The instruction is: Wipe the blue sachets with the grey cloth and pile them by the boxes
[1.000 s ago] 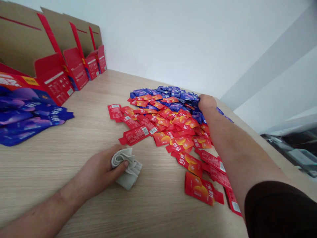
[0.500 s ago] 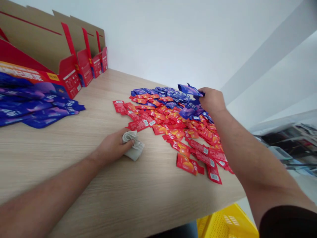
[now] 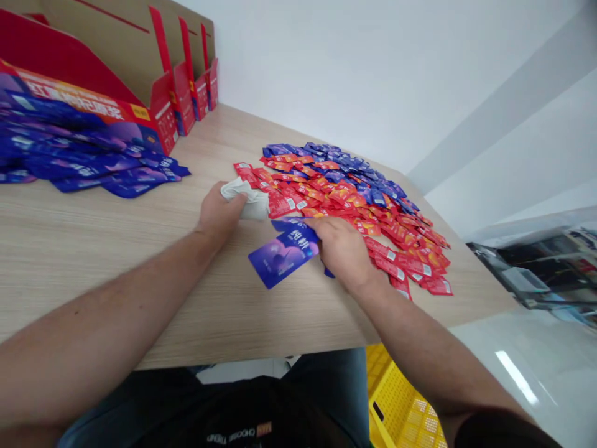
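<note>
My left hand is closed around a folded whitish cloth, just above the table at the left edge of the sachet pile. My right hand grips a few blue-purple sachets by one end, and they fan out toward the left. Beyond and to the right spreads a heap of small sachets: red-orange sachets in front and blue sachets behind. The right hand and its sachets hide part of the red ones.
Red display boxes stand in a row at the back left. Larger blue pouches lie before them on the wooden table. A yellow plastic crate sits below the front edge. A white wall rises behind.
My right hand has come from the back of the pile toward me and leftward, carrying the blue-purple sachets. The left hand still holds the cloth, and the view has tilted down.
</note>
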A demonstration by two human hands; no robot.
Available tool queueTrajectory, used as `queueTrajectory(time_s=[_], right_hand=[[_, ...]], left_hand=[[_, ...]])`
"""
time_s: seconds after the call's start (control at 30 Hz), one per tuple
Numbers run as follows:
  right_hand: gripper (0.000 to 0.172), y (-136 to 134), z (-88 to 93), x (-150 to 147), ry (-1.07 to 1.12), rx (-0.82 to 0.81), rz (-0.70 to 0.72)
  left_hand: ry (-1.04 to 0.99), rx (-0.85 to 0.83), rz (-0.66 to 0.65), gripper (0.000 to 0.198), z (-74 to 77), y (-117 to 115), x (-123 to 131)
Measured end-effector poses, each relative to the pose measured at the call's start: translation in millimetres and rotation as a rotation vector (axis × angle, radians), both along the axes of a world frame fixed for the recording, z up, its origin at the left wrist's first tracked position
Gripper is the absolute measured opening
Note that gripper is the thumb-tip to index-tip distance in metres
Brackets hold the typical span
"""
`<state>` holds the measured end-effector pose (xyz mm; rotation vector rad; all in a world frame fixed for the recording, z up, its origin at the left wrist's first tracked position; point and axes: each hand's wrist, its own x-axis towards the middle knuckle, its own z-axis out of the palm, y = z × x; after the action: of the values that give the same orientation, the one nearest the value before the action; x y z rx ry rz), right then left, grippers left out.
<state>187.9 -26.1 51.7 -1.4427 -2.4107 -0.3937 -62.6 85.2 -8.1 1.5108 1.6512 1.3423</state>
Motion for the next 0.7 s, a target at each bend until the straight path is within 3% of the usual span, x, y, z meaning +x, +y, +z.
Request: queueTrajectory(time_s=[0.13,0.27,0.47,0.53,0.63,0.7], right_hand=[[0.035,-8.0,-48.7,-10.5,-0.036,-0.081,0.044],[0.035,-6.5,-69.2,-4.5,-0.031,-0.157,0.061],[0.055,-36.4,-51.0,1.3,0.083,-0.222,0.126],[0.057,-56.7,-42.6,-11.3,0.157,-0.219,0.178],[0.061,-78.8,-38.7,-41.9,0.088,-0.352,0.294],[0.052,-80.6,-42.2,-61.0,0.009,-0.367,0.37]], left_hand=[[0.018,0.002,0.003,0.032,-1.8,1.4,0.7],[0.053,0.001,-0.012,0.033,-3.3,1.5,1.3],[0.069,0.003,-0.023,0.033,-3.4,1.1,2.9],[0.101,-0.011,-0.032,0.032,-1.8,0.1,3.7],[0.161,-0.029,-0.05,0.031,1.5,-2.6,4.7],[0.19,-0.037,-0.057,0.03,3.8,-4.8,5.0]])
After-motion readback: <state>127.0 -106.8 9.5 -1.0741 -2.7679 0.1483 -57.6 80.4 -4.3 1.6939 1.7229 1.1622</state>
